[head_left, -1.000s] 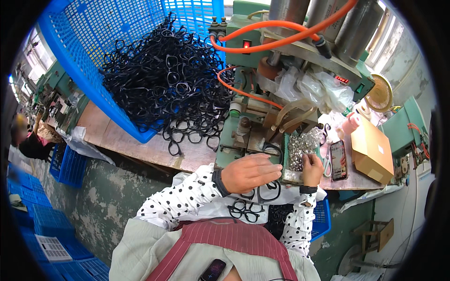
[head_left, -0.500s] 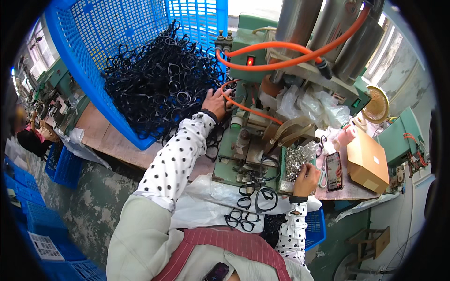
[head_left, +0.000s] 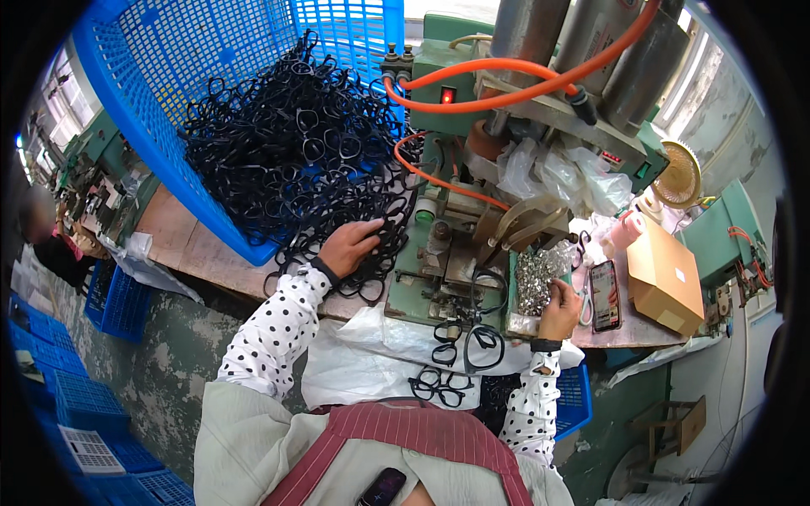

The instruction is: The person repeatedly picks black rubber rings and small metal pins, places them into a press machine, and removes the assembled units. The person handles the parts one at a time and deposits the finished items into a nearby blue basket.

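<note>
My left hand (head_left: 350,247) lies on the near right edge of a heap of black eyeglass frames (head_left: 295,135), its fingers stretched out over the frames without a visible grip. My right hand (head_left: 559,314) is at the right side of a small green tray of shiny metal parts (head_left: 533,282). Its thumb and fingertips are pinched together; whatever is between them is too small to make out. Between the hands stands a green bench press (head_left: 439,291) with a black frame (head_left: 489,295) at its front. Loose eyeglass frames (head_left: 440,385) rest on white plastic sheeting (head_left: 337,371) nearer me.
A large blue basket (head_left: 118,110) holds the heap. Orange hoses (head_left: 506,105) loop across the press's metal cylinders (head_left: 527,34). Right of the tray are scissors (head_left: 585,305), a phone (head_left: 605,295) and a cardboard box (head_left: 666,282). A blue crate (head_left: 574,401) stands below the table edge.
My left hand has drawn back toward me and leftward from beside the press, and more frames lie spread at the heap's near edge. My right hand has shifted slightly upward by the tray.
</note>
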